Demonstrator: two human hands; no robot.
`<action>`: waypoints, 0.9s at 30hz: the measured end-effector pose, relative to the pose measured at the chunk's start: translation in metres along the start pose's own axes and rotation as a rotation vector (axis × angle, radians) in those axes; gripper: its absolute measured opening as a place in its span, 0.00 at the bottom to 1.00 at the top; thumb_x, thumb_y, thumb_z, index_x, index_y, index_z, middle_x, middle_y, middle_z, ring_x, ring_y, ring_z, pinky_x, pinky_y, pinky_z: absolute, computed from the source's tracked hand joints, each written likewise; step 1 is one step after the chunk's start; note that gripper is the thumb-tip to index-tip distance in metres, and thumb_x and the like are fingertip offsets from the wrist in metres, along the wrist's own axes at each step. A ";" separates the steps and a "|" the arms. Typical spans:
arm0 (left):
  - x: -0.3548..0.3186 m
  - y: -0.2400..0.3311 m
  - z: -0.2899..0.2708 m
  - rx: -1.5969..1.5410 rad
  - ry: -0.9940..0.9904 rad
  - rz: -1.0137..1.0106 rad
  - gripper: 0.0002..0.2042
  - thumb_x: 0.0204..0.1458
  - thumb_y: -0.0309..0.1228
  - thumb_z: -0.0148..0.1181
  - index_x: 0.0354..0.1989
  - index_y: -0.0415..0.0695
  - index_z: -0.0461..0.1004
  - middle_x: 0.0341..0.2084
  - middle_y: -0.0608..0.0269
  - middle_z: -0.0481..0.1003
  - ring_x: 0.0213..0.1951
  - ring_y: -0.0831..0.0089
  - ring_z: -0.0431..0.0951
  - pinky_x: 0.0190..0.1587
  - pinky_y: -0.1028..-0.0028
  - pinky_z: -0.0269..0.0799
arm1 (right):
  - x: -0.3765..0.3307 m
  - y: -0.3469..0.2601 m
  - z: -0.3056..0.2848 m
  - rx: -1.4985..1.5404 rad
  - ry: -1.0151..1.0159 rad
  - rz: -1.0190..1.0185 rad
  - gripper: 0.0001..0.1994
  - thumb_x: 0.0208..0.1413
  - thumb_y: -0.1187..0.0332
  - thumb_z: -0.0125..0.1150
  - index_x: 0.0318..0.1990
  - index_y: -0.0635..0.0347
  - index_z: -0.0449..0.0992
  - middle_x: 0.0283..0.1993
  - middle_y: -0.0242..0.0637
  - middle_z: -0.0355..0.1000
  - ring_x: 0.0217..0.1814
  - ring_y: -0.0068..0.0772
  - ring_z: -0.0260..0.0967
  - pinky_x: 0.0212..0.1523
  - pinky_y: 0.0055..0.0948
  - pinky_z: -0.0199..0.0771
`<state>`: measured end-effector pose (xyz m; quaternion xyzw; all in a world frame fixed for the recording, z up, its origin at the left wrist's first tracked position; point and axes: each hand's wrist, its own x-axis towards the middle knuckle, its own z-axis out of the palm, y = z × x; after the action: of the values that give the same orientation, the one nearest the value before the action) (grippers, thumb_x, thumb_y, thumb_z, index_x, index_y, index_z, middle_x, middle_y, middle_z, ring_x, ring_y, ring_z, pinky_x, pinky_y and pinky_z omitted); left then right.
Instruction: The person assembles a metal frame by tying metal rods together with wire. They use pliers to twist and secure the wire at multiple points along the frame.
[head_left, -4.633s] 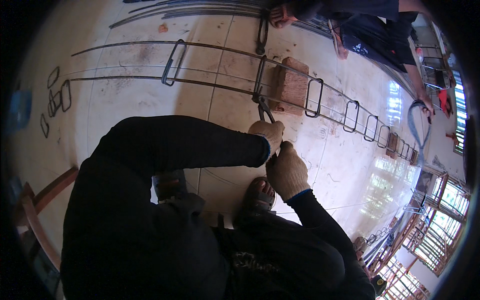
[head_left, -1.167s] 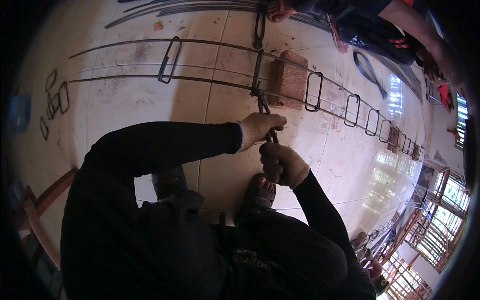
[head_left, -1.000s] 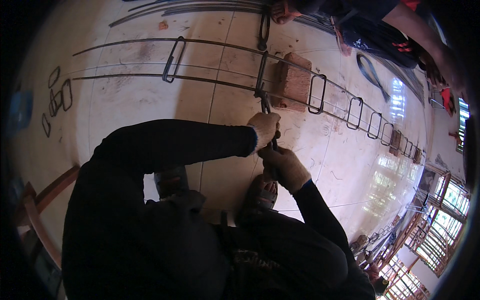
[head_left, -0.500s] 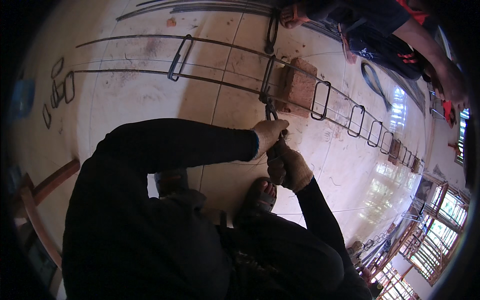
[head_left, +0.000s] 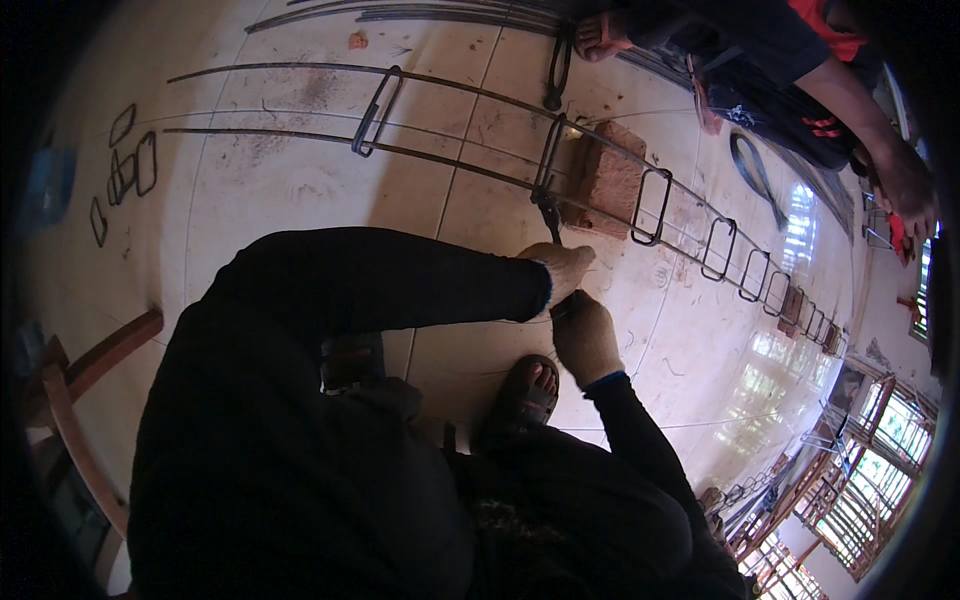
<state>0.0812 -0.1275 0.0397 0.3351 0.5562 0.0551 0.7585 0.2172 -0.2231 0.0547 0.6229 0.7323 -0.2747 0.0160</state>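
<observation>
- Clock positions centre on the right hand [head_left: 588,342], with 12 toward the upper edge.
- 10 through 3 o'clock: steel bar cage [head_left: 549,158], a long barrier; between its two leftmost hoops, toward 11, a wide gap admits a hand.
- 12: brick [head_left: 605,175] under the bars, an obstruction.
- 11 to 12: left hand [head_left: 560,266] and dark tool [head_left: 549,215], closing the approach.
- 8: sandalled foot [head_left: 527,392].
- 3 to 4: tiled floor [head_left: 690,362], open passage.

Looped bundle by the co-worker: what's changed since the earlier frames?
The co-worker's hand has let go of the looped bundle: held up at the right in the earliest picture, it now lies on the floor, further left. Unchanged: the left hand grips the pincers at the stirrup, the right hand close by.
</observation>
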 end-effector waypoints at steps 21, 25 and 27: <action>0.010 -0.028 -0.009 -0.268 -0.069 0.089 0.31 0.56 0.56 0.64 0.45 0.32 0.77 0.40 0.52 0.76 0.44 0.66 0.75 0.50 0.64 0.72 | -0.001 -0.003 -0.033 1.582 -0.571 0.543 0.11 0.68 0.63 0.60 0.37 0.62 0.74 0.26 0.26 0.64 0.23 0.25 0.66 0.26 0.27 0.69; -0.002 -0.019 -0.012 -0.176 -0.079 0.010 0.29 0.56 0.54 0.64 0.43 0.33 0.76 0.36 0.55 0.75 0.42 0.66 0.75 0.48 0.66 0.72 | 0.000 -0.024 -0.025 1.465 -0.370 0.659 0.14 0.70 0.58 0.60 0.40 0.61 0.76 0.26 0.26 0.66 0.22 0.24 0.65 0.24 0.28 0.68; 0.014 -0.029 -0.012 -0.188 -0.077 0.157 0.28 0.56 0.53 0.64 0.42 0.34 0.76 0.33 0.58 0.75 0.37 0.66 0.76 0.44 0.65 0.73 | 0.004 0.006 -0.010 1.876 -0.701 0.627 0.15 0.69 0.56 0.61 0.42 0.61 0.77 0.28 0.29 0.70 0.23 0.24 0.68 0.25 0.28 0.69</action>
<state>0.0677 -0.1384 0.0099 0.3068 0.4910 0.1533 0.8008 0.2247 -0.2151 0.0596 0.4329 -0.0141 -0.8807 -0.1916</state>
